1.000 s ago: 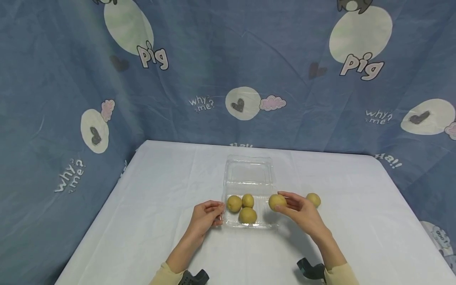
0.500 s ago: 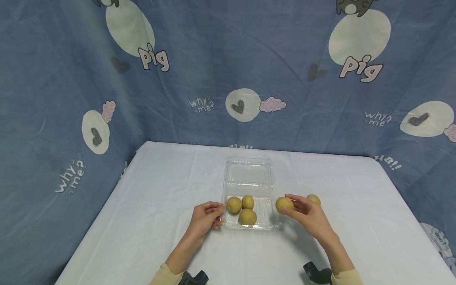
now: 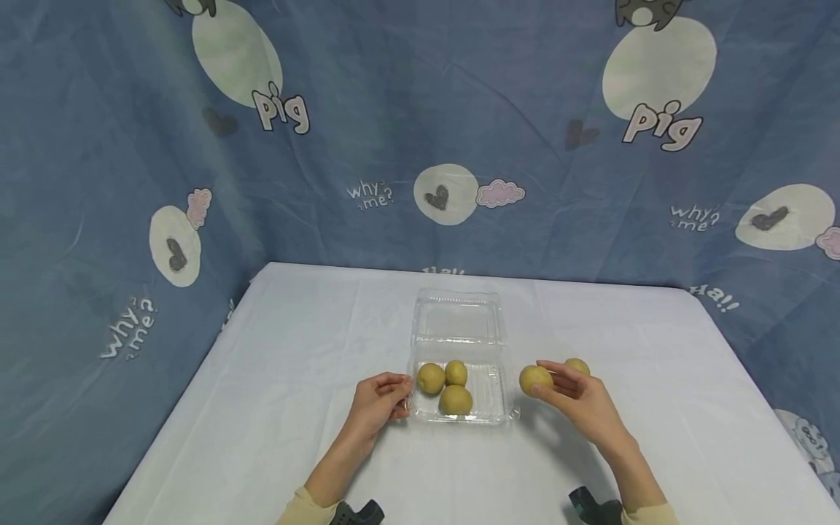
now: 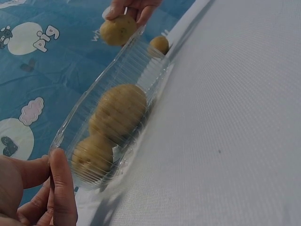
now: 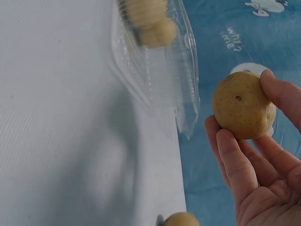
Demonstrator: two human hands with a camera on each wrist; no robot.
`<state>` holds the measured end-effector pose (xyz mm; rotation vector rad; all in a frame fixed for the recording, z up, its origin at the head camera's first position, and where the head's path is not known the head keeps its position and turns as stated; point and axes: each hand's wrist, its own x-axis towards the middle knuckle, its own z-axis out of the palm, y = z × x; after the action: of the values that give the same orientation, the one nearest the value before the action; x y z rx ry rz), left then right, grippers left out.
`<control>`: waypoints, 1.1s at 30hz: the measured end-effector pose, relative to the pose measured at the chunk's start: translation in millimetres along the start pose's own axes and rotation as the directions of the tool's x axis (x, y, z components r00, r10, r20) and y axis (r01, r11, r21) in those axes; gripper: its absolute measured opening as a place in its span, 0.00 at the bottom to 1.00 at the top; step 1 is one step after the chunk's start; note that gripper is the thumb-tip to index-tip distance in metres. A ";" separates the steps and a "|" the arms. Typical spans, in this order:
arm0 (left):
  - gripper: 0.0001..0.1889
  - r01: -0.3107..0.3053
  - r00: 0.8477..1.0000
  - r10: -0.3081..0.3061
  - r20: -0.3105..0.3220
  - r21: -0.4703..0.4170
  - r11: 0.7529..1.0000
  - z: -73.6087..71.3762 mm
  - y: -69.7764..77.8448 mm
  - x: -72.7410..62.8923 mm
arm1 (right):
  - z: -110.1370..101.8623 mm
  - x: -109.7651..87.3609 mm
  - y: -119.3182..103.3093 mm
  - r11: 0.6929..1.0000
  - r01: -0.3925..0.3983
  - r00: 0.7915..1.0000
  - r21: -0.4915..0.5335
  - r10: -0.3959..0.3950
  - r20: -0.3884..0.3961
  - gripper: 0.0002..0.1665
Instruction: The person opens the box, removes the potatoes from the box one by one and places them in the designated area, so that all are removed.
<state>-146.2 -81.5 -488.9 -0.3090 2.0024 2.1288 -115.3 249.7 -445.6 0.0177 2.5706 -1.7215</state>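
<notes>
A clear plastic clamshell container (image 3: pixel 488 386) lies on the table with its lid (image 3: pixel 458 321) folded back. Three round yellow-brown fruits sit in its base, among them a front one (image 3: pixel 456 400) and a left one (image 3: pixel 431 378). At the container's left edge, my left hand (image 4: pixel 44 188) pinches the rim between thumb and fingers. To the right of the base, my right hand (image 3: pixel 580 405) holds another speckled round yellow fruit (image 5: pixel 244 105) in its fingertips, above the table. A small dark scar marks that fruit's skin.
One more yellow fruit (image 3: pixel 578 366) rests on the white-covered table (image 3: pixel 315 328) behind my right hand, partly hidden by it. A blue printed curtain (image 3: pixel 328 146) hangs behind the table and along its left side.
My right hand has moved to the right with its fruit, from over the container's right side to beyond that edge. My left hand keeps its place on the rim.
</notes>
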 end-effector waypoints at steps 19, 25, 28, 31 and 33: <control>0.14 0.002 1.000 -0.002 0.004 -0.002 1.000 1.0 -2.3 -0.3 | -18.3 -6.6 10.6 0.999 -0.026 1.000 -0.018 0.026 -0.018 0.32; 0.15 0.007 1.000 -0.007 0.004 -0.013 1.000 0.2 -2.3 0.1 | -20.7 -8.5 13.8 0.999 -0.046 0.999 -0.025 0.045 -0.024 0.33; 0.14 0.008 1.000 -0.008 0.004 -0.011 1.000 -0.3 -2.7 0.6 | -21.9 -9.3 14.9 0.998 -0.054 0.998 -0.032 0.053 -0.035 0.34; 0.14 0.000 1.000 0.000 0.006 -0.008 1.000 -0.8 -2.8 0.9 | -23.7 -9.6 16.7 0.997 -0.062 0.997 -0.039 0.060 -0.045 0.35; 0.14 0.002 1.000 -0.002 0.008 -0.004 1.000 -0.5 -0.5 0.4 | -25.4 -9.9 18.9 0.997 -0.068 0.997 -0.039 0.066 -0.046 0.35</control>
<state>-146.4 -82.0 -489.5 -0.3023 1.9926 2.1298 -105.5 280.6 -452.9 0.1411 2.6035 -1.6640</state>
